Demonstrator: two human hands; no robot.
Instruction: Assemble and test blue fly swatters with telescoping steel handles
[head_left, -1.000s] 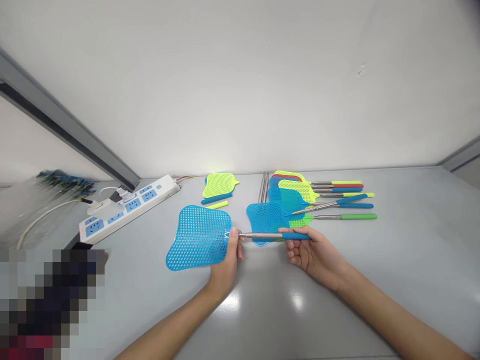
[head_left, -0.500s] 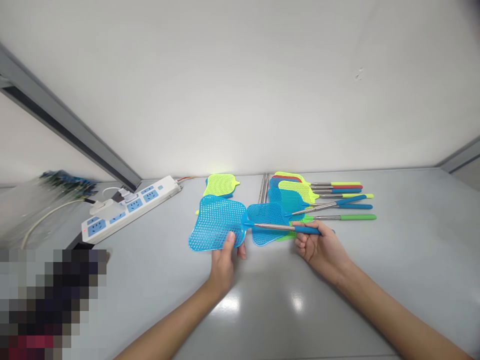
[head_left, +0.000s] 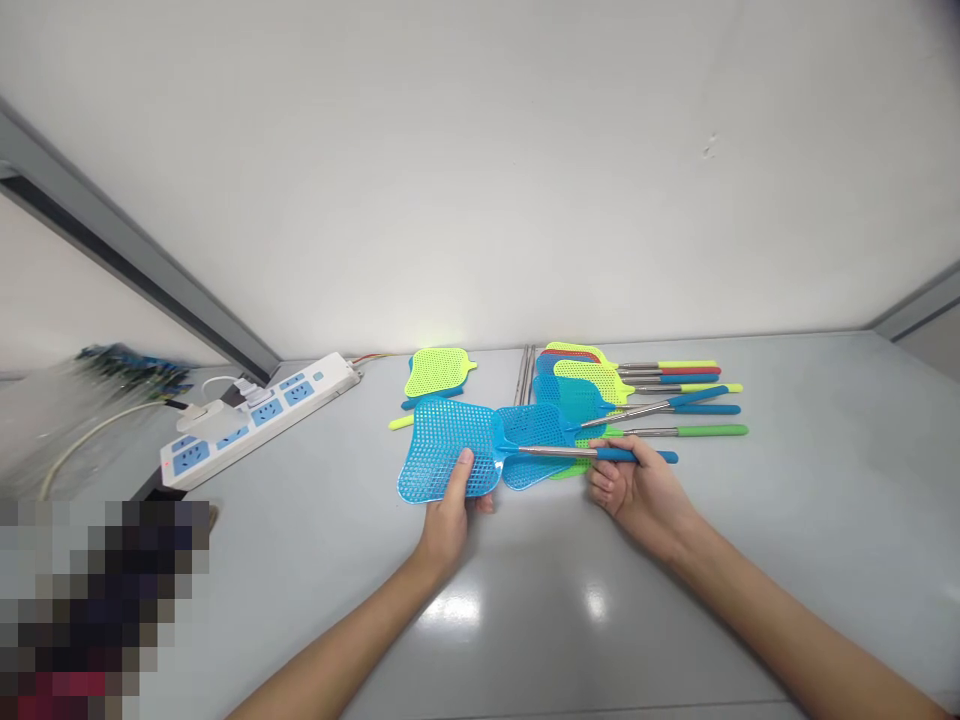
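Note:
A blue fly swatter [head_left: 439, 450] with a metal rod and a blue grip lies level across both hands, above the table. My left hand [head_left: 448, 515] pinches the lower edge of its mesh head, thumb on top and fingers beneath. Around the blue grip, near its front end, my right hand [head_left: 637, 495] is closed, and the grip's end sticks out past it. Just behind lie several more swatters with metal rods: another blue swatter [head_left: 536, 425], a green-handled swatter [head_left: 709, 431] and a yellow swatter [head_left: 589, 380] among them, heads overlapping and handles to the right.
A yellow swatter head [head_left: 439, 372] rests on blue ones at the back, with a yellow grip [head_left: 401, 422] nearby. Thin metal rods [head_left: 525, 375] lie by the wall. On the left are a white power strip [head_left: 259, 420] with plugs and a clear bag [head_left: 112, 400].
The held swatter has shifted slightly to the right, and my left hand has moved a little right with it. More of the grip's end now shows beyond my right hand.

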